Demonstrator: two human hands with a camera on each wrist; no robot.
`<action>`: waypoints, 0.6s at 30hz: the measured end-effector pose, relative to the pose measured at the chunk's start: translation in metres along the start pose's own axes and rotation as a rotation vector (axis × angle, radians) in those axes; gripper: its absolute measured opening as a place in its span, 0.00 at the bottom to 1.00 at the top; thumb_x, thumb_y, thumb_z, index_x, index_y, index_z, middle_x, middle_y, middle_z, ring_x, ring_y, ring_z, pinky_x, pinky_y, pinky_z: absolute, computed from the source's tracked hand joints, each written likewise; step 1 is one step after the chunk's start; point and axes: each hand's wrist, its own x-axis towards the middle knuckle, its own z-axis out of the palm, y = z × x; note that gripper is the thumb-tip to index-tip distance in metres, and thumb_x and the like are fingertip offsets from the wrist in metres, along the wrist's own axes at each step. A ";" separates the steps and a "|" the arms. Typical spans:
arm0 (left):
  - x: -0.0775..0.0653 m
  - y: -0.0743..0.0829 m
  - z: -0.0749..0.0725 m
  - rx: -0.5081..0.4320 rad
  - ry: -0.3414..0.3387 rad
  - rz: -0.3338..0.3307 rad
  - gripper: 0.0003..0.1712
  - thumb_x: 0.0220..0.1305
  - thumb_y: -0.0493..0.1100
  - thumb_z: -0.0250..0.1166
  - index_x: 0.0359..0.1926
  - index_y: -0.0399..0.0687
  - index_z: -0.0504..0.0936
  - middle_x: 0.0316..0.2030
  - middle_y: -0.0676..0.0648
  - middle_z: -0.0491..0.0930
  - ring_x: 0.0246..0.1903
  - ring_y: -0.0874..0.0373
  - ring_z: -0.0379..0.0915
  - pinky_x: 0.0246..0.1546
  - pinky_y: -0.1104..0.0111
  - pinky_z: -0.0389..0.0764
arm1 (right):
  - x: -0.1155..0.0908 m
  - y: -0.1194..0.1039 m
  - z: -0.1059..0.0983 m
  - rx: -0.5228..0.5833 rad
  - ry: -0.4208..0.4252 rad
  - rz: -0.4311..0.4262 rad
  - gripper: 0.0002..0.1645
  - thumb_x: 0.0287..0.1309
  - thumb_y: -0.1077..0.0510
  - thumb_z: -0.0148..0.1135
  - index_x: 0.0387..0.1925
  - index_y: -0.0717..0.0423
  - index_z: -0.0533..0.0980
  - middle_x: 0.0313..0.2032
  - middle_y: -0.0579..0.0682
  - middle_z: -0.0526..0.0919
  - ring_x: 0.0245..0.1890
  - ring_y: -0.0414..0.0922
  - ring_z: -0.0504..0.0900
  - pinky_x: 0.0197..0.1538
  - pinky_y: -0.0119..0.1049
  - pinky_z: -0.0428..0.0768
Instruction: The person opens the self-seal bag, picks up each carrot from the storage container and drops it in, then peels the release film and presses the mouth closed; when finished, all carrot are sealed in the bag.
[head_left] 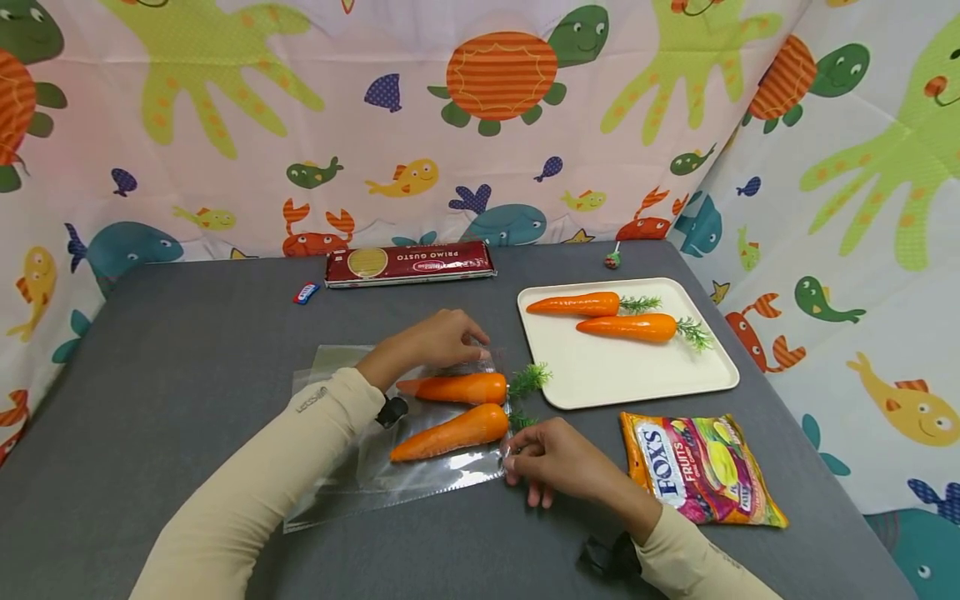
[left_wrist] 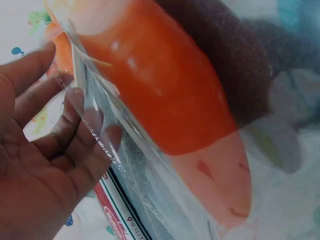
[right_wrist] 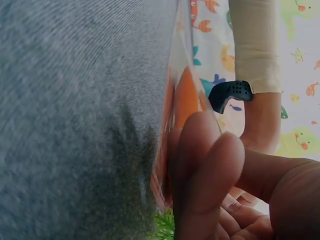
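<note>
Clear bag (head_left: 375, 475) lies flat on the grey surface (head_left: 187, 367); two bagged carrots (head_left: 453, 433) inside, green tops protruding past its right edge. Right hand (head_left: 558, 462) pinches the bag near its lower right corner. Left hand (head_left: 437, 340), fingers loosely bent, at the far edge; cannot tell whether it grips the film. Cream tray (head_left: 585, 367), beyond the right hand, bears two more carrots (head_left: 628, 327).
</note>
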 end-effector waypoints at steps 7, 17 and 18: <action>-0.001 -0.004 0.000 -0.037 0.025 0.043 0.09 0.69 0.37 0.60 0.44 0.40 0.85 0.35 0.49 0.82 0.28 0.56 0.73 0.31 0.69 0.77 | 0.002 0.000 -0.001 -0.063 0.036 -0.026 0.07 0.65 0.61 0.60 0.36 0.63 0.81 0.28 0.53 0.85 0.16 0.47 0.81 0.16 0.38 0.78; -0.021 -0.004 -0.019 -0.249 0.177 0.070 0.12 0.72 0.39 0.57 0.44 0.35 0.83 0.31 0.45 0.82 0.31 0.47 0.81 0.35 0.61 0.83 | -0.001 -0.007 -0.017 -0.090 0.172 -0.062 0.08 0.65 0.62 0.60 0.38 0.65 0.80 0.31 0.54 0.86 0.25 0.50 0.84 0.25 0.40 0.82; -0.023 -0.004 -0.021 -0.280 0.196 0.069 0.11 0.72 0.39 0.57 0.44 0.36 0.83 0.31 0.45 0.82 0.31 0.46 0.82 0.37 0.59 0.83 | -0.001 -0.008 -0.020 -0.094 0.194 -0.064 0.08 0.65 0.62 0.60 0.38 0.65 0.80 0.32 0.53 0.86 0.28 0.50 0.85 0.28 0.39 0.83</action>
